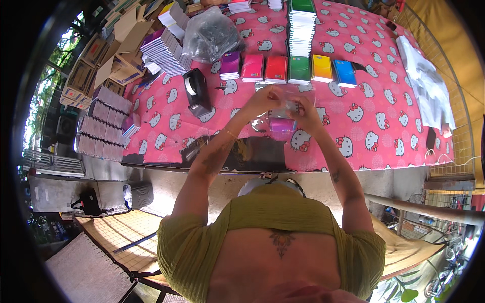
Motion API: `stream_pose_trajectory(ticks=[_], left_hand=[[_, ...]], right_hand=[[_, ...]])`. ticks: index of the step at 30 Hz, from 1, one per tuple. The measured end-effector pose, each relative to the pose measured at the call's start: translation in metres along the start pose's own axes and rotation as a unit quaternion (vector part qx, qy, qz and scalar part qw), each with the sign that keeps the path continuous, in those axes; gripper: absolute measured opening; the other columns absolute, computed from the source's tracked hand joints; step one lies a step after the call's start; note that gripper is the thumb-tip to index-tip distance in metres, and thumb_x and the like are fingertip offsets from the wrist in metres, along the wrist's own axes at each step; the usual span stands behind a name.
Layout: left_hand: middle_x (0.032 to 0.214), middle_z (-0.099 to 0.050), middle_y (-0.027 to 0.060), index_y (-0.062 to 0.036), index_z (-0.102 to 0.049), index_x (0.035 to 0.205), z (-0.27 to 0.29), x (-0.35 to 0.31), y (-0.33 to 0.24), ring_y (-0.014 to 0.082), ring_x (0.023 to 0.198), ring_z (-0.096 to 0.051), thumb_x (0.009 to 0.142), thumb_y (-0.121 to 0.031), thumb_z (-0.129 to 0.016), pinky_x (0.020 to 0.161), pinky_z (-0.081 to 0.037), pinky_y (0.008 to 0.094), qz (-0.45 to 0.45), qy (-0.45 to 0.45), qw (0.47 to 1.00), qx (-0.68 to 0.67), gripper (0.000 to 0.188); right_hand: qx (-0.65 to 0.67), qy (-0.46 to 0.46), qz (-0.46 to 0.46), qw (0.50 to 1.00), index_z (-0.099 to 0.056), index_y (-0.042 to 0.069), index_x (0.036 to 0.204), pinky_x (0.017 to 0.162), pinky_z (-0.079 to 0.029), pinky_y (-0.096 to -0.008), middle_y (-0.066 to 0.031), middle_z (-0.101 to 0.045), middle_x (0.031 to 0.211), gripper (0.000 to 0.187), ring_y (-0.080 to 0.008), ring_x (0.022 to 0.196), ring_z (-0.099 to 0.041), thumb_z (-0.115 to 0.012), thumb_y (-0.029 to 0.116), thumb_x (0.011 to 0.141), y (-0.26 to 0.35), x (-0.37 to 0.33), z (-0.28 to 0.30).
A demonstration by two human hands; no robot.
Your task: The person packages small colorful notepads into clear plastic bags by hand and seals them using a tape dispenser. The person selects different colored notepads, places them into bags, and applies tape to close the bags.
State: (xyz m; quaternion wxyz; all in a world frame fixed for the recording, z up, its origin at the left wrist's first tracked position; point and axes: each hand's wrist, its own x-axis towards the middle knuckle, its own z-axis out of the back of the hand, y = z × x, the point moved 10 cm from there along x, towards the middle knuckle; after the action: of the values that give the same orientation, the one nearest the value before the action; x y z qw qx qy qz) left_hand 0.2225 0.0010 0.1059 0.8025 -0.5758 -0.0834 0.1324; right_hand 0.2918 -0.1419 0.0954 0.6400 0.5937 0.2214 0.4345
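Over the near middle of the table, a clear plastic bag [290,106] lies between my hands, with a purple notebook [283,125] showing in its lower part. My left hand [267,99] pinches at the bag's upper left, its fingertips closed. At the other side, my right hand [306,115] has its fingers closed on the film. Just beyond them runs a row of small notebook piles: purple [230,64], pink [252,67], red [276,68], green [299,70], yellow [322,68] and blue [345,73].
A black tape dispenser [197,93] stands left of my hands. Behind the row are a tall notebook stack [302,30] and a bulging plastic bag [212,35]. Cardboard boxes [124,60] and more notebook stacks [103,121] crowd the left. White plastic bags [424,81] drape the right edge.
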Motion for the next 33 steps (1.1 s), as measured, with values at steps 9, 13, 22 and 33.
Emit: stream_pose_trajectory(ticks=[9,13,22,33], left_hand=[[0.143,-0.047,0.0175,-0.0113,-0.048,0.143,-0.011,-0.055,-0.064,0.0338,0.133,-0.044,0.073,-0.041,-0.083,0.114,-0.026,0.0543,-0.176,-0.013,0.935,0.307,0.083],[0.141,-0.049,0.0123,-0.0149,-0.056,0.135,-0.021,-0.070,-0.083,0.0315,0.133,-0.044,0.079,-0.035,-0.078,0.113,-0.026,0.0572,-0.297,-0.021,0.899,0.320,0.063],[0.137,-0.053,0.0100,-0.0117,-0.067,0.115,-0.028,-0.091,-0.136,0.0298,0.128,-0.048,0.081,-0.024,-0.076,0.109,-0.033,0.0528,-0.363,-0.068,0.846,0.385,0.037],[0.110,-0.063,0.0095,-0.0074,-0.069,0.102,-0.020,-0.074,-0.079,0.0303,0.104,-0.060,0.080,-0.018,-0.074,0.091,-0.049,0.0403,-0.267,-0.027,0.899,0.346,0.025]], right_hand=[[-0.277,0.048,0.102,0.954,-0.047,0.010,0.141,0.107,-0.040,-0.0453,-0.0161,-0.050,0.141,0.080,-0.0355,0.131,-0.047,-0.084,0.027,0.072,0.072,-0.013,-0.003],[-0.259,0.082,0.122,0.955,-0.051,0.006,0.135,0.102,-0.046,-0.0443,-0.0152,-0.052,0.138,0.072,-0.0354,0.128,-0.049,-0.083,0.016,0.072,0.076,-0.011,-0.012],[-0.268,0.025,0.186,0.945,-0.068,0.013,0.118,0.104,-0.042,-0.0463,-0.0063,-0.061,0.129,0.043,-0.0304,0.131,-0.049,-0.078,0.019,0.077,0.065,-0.019,-0.011],[-0.218,0.012,0.163,0.962,-0.068,0.007,0.093,0.087,-0.048,-0.0446,-0.0059,-0.064,0.109,0.017,-0.0289,0.106,-0.059,-0.075,0.010,0.077,0.071,-0.017,-0.007]])
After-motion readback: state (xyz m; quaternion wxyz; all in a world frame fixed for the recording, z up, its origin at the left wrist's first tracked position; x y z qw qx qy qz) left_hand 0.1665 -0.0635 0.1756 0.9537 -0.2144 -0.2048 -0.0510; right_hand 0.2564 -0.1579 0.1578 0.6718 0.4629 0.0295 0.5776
